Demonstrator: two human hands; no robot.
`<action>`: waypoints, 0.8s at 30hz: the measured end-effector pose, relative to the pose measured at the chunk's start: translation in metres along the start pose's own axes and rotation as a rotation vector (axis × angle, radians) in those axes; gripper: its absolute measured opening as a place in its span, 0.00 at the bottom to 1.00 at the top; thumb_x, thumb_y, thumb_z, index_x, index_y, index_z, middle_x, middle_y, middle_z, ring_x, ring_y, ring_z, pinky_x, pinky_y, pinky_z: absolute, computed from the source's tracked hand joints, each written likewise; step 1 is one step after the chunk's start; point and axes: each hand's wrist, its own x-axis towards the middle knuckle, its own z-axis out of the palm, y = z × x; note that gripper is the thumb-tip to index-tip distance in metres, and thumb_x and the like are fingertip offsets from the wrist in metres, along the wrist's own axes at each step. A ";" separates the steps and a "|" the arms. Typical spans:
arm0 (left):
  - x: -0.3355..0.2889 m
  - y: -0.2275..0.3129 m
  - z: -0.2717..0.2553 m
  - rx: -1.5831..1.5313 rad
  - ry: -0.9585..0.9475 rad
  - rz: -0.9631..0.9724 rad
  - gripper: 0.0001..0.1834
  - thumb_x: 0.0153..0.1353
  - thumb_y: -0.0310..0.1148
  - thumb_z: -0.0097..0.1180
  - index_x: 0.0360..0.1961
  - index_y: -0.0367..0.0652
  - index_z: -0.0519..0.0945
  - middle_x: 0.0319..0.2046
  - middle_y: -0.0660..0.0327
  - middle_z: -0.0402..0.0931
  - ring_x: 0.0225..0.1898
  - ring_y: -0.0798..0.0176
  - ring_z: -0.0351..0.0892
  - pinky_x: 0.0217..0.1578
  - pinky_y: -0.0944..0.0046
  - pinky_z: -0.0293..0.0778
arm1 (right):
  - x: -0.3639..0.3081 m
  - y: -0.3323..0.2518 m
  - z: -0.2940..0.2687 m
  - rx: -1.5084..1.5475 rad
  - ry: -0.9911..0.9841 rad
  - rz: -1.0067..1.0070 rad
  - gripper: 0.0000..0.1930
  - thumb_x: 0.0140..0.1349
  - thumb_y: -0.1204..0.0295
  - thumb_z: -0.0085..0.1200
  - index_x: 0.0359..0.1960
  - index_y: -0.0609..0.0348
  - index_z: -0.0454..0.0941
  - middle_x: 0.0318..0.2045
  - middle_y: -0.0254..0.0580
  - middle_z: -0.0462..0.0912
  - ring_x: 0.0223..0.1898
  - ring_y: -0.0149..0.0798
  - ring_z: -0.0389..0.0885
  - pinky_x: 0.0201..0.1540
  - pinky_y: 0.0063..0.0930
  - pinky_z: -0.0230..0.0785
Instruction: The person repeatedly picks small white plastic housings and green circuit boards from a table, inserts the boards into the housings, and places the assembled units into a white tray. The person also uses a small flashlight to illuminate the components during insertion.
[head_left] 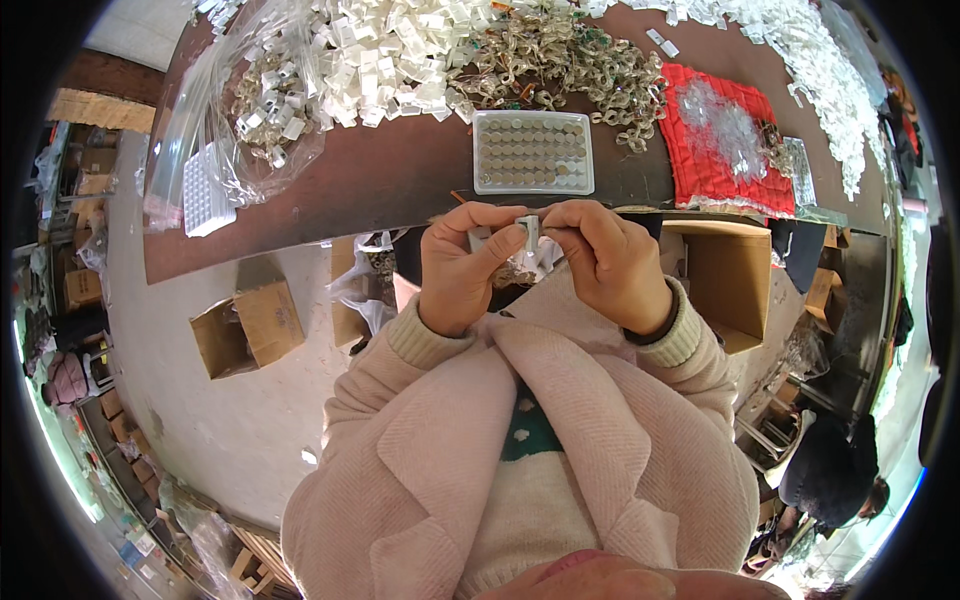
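Observation:
Just in front of the table edge, my left hand (462, 265) pinches a small white plastic casing (531, 231) between thumb and fingers. My right hand (618, 262) is closed too, its thumb and fingertips meeting at the casing's right side. Whether those fingertips hold a separate small part is hidden. Right beyond my hands, a clear plastic tray (484, 183) lies on the brown table (380, 185), with rows of flat round metallic discs (531, 150) in it.
White casings (390, 60) are heaped behind the tray, beside tangled clear-and-wire parts (570, 60). A plastic bag (225, 110) lies left, a red cloth (690, 150) with clear pieces right. Cardboard boxes (275, 322) stand on the floor. Another person (830, 470) is at the lower right.

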 end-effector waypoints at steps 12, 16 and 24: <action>0.026 0.047 -0.029 0.438 0.111 0.319 0.08 0.61 0.17 0.62 0.41 0.38 0.81 0.37 0.62 0.82 0.37 0.72 0.79 0.41 0.72 0.76 | -0.005 0.009 0.024 0.071 0.120 0.044 0.10 0.63 0.79 0.59 0.46 0.62 0.77 0.40 0.46 0.86 0.36 0.47 0.88 0.38 0.30 0.79; 0.076 0.143 -0.075 0.894 0.319 0.535 0.09 0.59 0.22 0.64 0.41 0.39 0.83 0.38 0.57 0.84 0.37 0.63 0.83 0.40 0.62 0.79 | -0.011 0.015 0.020 0.079 0.122 0.083 0.11 0.62 0.79 0.60 0.46 0.62 0.77 0.40 0.47 0.86 0.36 0.46 0.88 0.38 0.30 0.79; 0.114 0.105 -0.073 1.725 -0.009 0.622 0.17 0.54 0.36 0.69 0.44 0.45 0.82 0.42 0.57 0.83 0.39 0.53 0.85 0.39 0.59 0.80 | -0.012 0.019 0.023 0.040 0.069 0.043 0.11 0.61 0.83 0.61 0.44 0.65 0.78 0.41 0.47 0.87 0.36 0.39 0.89 0.39 0.25 0.79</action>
